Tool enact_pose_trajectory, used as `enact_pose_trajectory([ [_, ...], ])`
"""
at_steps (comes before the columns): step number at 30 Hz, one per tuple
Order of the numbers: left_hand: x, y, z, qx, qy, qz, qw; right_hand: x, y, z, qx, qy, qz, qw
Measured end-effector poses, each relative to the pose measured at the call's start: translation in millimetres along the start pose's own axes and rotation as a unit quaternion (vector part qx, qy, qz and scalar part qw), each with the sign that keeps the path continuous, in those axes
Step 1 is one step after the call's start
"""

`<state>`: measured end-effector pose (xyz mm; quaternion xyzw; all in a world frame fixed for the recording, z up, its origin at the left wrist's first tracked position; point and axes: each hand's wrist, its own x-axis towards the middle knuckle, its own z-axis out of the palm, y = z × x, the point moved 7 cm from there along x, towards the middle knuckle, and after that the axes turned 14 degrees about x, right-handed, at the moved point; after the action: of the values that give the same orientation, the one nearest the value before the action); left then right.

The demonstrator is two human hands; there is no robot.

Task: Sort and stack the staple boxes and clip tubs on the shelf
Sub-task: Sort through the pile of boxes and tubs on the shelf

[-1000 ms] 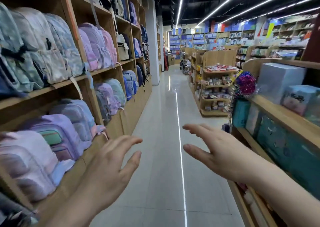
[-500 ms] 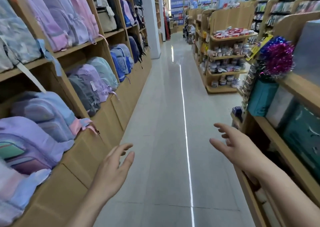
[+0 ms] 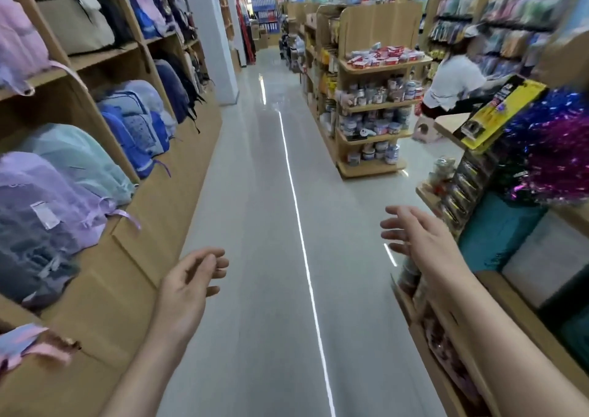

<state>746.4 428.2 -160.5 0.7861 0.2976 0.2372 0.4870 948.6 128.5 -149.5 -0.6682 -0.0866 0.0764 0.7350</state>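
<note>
Down the aisle on the right stands a wooden end shelf (image 3: 384, 66). Red and white small boxes (image 3: 384, 58) lie in a loose heap on its top level. Round tubs (image 3: 377, 93) crowd the three levels below. My left hand (image 3: 188, 286) hangs low over the floor, fingers loosely curled, holding nothing. My right hand (image 3: 414, 236) is raised with its fingers spread, also holding nothing. Both hands are far short of that shelf.
Backpack shelves (image 3: 105, 148) line the left side. To my right is a wooden display (image 3: 497, 289) with a teal box (image 3: 497, 228), purple tinsel (image 3: 554, 152) and a yellow card (image 3: 500, 110). A person in white (image 3: 452, 85) sits beyond the end shelf. The grey floor (image 3: 274, 225) runs ahead.
The view has moved forward along the aisle and the end shelf looks nearer. My hands have dropped lower and apart, and the left fingers have curled.
</note>
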Motion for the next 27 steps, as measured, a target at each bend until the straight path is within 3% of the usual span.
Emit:
enact_pose_trajectory([
  [5, 137, 21, 51, 0.014, -0.033, 0.023, 0.999, 123, -27, 30, -0.152, -0.015, -0.100, 0.983],
  [10, 266, 50, 122, -0.013, -0.056, 0.033, 0.998, 248, -26, 47, -0.339, -0.049, -0.157, 0.926],
  [20, 519, 132, 272, -0.003, -0.057, 0.085, 0.995, 530, -31, 48, -0.446, -0.045, -0.205, 0.870],
  [27, 699, 153, 366, 0.069, -0.074, 0.106, 0.989, 722, -14, 68, -0.521, -0.077, -0.221, 0.821],
])
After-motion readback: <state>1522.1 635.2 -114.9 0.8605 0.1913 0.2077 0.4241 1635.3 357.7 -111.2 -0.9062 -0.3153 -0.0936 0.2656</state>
